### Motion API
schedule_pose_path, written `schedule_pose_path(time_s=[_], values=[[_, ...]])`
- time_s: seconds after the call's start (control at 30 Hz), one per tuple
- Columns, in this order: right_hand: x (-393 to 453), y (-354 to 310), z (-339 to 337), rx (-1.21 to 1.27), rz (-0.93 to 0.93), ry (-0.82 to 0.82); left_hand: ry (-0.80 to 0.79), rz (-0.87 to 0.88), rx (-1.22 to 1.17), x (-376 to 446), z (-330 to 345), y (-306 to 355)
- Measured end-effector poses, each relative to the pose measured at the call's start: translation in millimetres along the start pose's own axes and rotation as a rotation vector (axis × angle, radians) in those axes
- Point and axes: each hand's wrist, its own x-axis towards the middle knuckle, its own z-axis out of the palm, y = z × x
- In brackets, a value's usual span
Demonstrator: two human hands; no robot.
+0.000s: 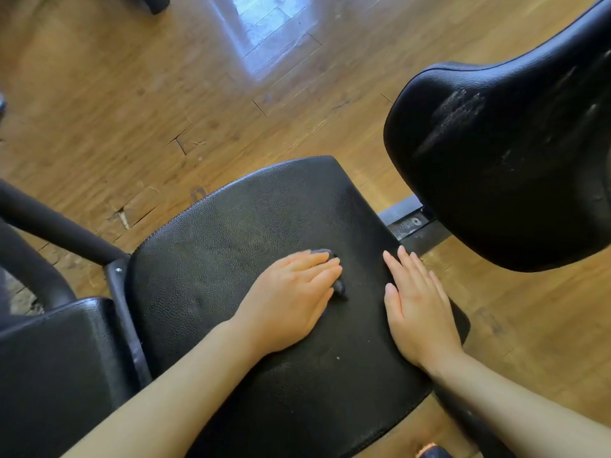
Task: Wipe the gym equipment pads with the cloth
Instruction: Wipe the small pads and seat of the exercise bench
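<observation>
Now, my left hand [291, 297] flat, pressing cloth [337, 282] onto seat pad [231, 246]; right hand [418, 309], 3 o'clock, spread, steadying pad.

Seat pad [231, 246]: black, grained upholstery, broad and rounded at its far edge, carried on a dark metal frame [410, 226]. Lying on it: a dark cloth [339, 285], mostly covered by the left hand [291, 299], which is pressed flat with fingers straight; the right hand [416, 309], laid flat near the pad's right edge, fingers straight. Small pale specks are seen on the near surface. Wooden plank floor [132, 94] below, worn and cracked in places.
</observation>
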Motion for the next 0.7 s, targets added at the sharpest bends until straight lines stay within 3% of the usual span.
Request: schedule_pose_path(time_s=[0.13, 0.33, 0.5, 0.7], values=[[1.0, -1.9, -1.7, 0.014, -0.006, -0.009, -0.055, 0.000, -0.052, -39.9, -10.8, -0.3], [3.1, 2.6, -2.6, 0.060, -0.015, -0.022, -0.058, -0.012, -0.041, 31.8, 15.6, 31.2], [5.7, 8.2, -8.7, 0.059, -0.074, -0.005, -0.087, 0.058, -0.029, -9.4, 1.3, 32.6], [3.8, 11.0, -1.8, 0.026, -0.090, 0.047, -0.079, -0.068, 0.084, 22.5, 16.0, 42.7]])
